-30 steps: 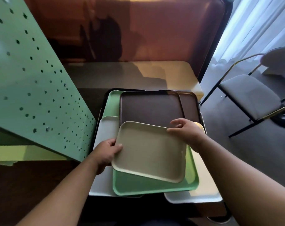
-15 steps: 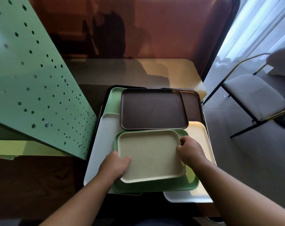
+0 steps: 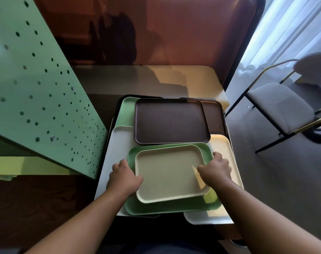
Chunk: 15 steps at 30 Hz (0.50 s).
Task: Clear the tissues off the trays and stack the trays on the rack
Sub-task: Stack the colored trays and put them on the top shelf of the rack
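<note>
Nearest the camera, two bare forearms reach in from 7 and 5 o'clock toward a pile of trays. The left hand grips the left edge of a beige tray, fingers curled over its rim. The right hand grips the opposite right edge in the same way, knuckles up. The beige tray sits inside a larger green tray, whose rim shows all round it.

Under the green tray, at 9 o'clock, a pale grey tray pokes out, and at 3 o'clock a cream tray shows, partly lit by sunlight. Just beyond the beige tray, toward 12 o'clock, a dark brown tray lies on top of the pile, its near edge touching the green tray's far rim. A second brown tray shows at its right, and another green tray sticks out at its left.

The pile rests on a dark worktop. At 9 to 11 o'clock stands a green perforated panel, dotted with round and star-shaped holes. Farther off at 12 o'clock is a cushioned bench with a brown padded back. At 2 o'clock a grey chair with a thin metal frame stands near a bright curtain.
</note>
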### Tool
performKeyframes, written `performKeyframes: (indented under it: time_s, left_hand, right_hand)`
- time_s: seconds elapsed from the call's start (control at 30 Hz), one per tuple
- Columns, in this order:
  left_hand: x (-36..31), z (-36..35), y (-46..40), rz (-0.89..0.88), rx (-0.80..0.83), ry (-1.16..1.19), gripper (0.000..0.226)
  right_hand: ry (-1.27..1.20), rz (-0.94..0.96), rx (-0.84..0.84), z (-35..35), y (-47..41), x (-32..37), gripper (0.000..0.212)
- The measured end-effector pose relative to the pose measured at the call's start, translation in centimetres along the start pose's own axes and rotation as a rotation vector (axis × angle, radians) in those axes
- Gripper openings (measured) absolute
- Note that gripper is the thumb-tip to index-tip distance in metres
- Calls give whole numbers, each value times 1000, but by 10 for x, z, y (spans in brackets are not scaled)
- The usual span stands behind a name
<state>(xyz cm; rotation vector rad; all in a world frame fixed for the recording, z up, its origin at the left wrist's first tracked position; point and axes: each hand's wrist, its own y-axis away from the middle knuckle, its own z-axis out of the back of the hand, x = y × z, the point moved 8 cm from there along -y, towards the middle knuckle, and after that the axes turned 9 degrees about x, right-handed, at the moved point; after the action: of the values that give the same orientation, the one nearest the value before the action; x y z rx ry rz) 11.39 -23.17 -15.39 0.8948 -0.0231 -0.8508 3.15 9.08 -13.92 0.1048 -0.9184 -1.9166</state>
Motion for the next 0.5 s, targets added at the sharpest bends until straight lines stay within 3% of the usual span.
performKeyframes:
  time_s: [0.1, 0.33, 0.5]
  left_hand:
    - [7, -5, 1, 23, 43, 101, 76]
    - [2, 7, 15, 4, -93, 266, 69]
    - [-33, 44, -1, -57, -166, 384, 67]
  right_hand:
    - [-230, -69, 103, -9, 6, -9, 76]
    - [-296, 2, 65, 13, 8, 1, 79]
    - [-363, 71, 67, 40, -18, 32, 55]
